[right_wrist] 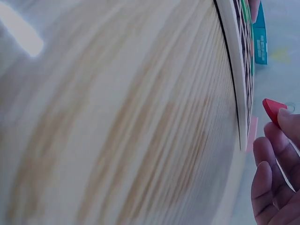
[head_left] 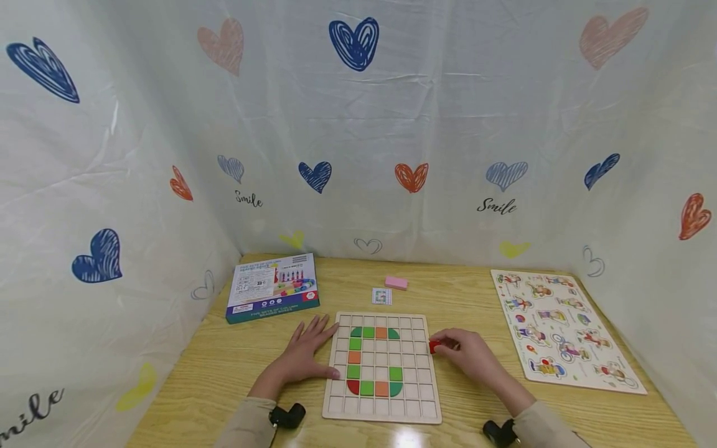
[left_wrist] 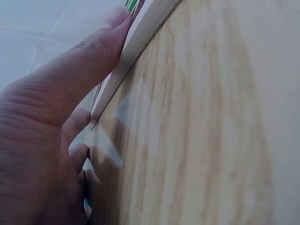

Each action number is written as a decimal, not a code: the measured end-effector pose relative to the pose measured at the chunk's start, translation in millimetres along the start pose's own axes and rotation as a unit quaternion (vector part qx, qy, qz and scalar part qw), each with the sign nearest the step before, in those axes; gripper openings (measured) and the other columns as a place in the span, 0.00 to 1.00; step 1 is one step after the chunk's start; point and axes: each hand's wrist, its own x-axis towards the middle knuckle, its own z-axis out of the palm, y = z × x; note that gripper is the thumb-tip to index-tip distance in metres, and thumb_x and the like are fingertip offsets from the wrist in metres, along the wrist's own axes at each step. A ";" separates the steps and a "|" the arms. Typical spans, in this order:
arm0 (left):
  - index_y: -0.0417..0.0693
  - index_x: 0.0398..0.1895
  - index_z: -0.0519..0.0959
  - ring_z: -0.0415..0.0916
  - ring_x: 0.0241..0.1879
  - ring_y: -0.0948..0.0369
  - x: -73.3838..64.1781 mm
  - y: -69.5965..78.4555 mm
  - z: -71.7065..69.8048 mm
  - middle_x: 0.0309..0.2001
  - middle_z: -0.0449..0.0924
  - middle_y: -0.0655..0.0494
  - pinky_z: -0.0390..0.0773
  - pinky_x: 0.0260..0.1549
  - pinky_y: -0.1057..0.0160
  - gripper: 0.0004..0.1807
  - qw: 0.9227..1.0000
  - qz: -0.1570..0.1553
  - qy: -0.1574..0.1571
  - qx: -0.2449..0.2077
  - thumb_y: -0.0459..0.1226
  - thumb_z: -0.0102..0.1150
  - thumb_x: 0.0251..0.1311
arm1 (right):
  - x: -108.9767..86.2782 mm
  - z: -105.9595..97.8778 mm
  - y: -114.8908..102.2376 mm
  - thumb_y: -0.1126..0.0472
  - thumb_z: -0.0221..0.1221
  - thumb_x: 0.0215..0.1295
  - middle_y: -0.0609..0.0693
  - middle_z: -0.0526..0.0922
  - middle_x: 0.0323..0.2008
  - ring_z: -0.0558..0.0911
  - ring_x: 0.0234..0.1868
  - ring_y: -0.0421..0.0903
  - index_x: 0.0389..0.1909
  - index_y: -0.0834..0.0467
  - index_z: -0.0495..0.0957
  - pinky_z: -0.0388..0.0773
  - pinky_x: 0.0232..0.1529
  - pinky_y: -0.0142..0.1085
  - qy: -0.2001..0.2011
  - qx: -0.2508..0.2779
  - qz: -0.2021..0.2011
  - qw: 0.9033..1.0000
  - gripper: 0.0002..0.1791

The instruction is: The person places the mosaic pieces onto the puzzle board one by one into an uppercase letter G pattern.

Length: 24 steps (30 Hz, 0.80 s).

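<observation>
A wooden grid board (head_left: pixel 411 359) lies on the table, with green, orange and dark red tiles set in some of its squares in a C-like outline. My left hand (head_left: pixel 302 356) is spread flat at the board's left side, and its thumb (left_wrist: pixel 84 61) touches the board's edge. Beside the right edge, my right hand (head_left: pixel 469 353) pinches a small red tile (right_wrist: pixel 273 110) between thumb and fingers. One side of that tile looks curved. In the head view the red tile is partly covered by the fingertips.
Behind the board lie a small pattern card (head_left: pixel 382 296) and a pink block (head_left: pixel 396 284). A flat printed box (head_left: pixel 273 287) sits at the back left. At the right is a picture puzzle board (head_left: pixel 560 330). A curtain with hearts (head_left: pixel 358 124) surrounds the wooden table (head_left: pixel 465 286).
</observation>
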 end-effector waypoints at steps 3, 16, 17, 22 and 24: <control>0.54 0.81 0.57 0.33 0.80 0.43 0.4 -0.8 0.7 0.82 0.43 0.45 0.30 0.75 0.37 0.59 1.000 0.008 -0.001 0.005 0.64 0.72 0.49 | 3.1 5.6 -3.0 0.61 0.67 0.67 0.40 0.82 0.33 0.77 0.34 0.37 0.42 0.51 0.83 0.78 0.35 0.30 -0.008 0.011 -0.010 1.000 0.06; 0.53 0.81 0.56 0.34 0.80 0.43 0.4 -0.7 -0.2 0.82 0.43 0.44 0.31 0.75 0.37 0.59 1.000 0.012 0.001 0.010 0.64 0.72 0.49 | 19.3 27.6 -24.0 0.62 0.62 0.72 0.39 0.79 0.32 0.77 0.33 0.36 0.43 0.52 0.83 0.78 0.35 0.31 -0.072 0.015 -0.064 0.995 0.04; 0.53 0.81 0.56 0.34 0.80 0.43 0.3 -0.2 -0.5 0.82 0.43 0.44 0.31 0.75 0.36 0.59 1.000 0.012 0.001 0.008 0.64 0.72 0.49 | 20.1 28.9 -25.7 0.62 0.62 0.72 0.39 0.79 0.32 0.77 0.33 0.36 0.43 0.53 0.83 0.78 0.35 0.31 -0.076 0.017 -0.068 0.995 0.03; 0.52 0.81 0.57 0.33 0.80 0.42 -0.3 1.4 -1.5 0.82 0.43 0.43 0.30 0.74 0.36 0.59 1.000 0.014 0.000 0.000 0.63 0.73 0.49 | 24.4 34.4 -32.9 0.61 0.61 0.73 0.40 0.79 0.31 0.76 0.32 0.37 0.42 0.52 0.83 0.76 0.33 0.31 -0.100 0.009 -0.080 0.992 0.03; 0.52 0.81 0.57 0.34 0.80 0.42 -0.3 1.3 -1.6 0.82 0.43 0.43 0.30 0.74 0.35 0.59 1.000 0.015 0.001 0.002 0.63 0.73 0.49 | 26.7 37.1 -35.1 0.61 0.61 0.73 0.40 0.79 0.30 0.76 0.31 0.37 0.42 0.52 0.83 0.76 0.32 0.31 -0.109 0.009 -0.085 0.990 0.03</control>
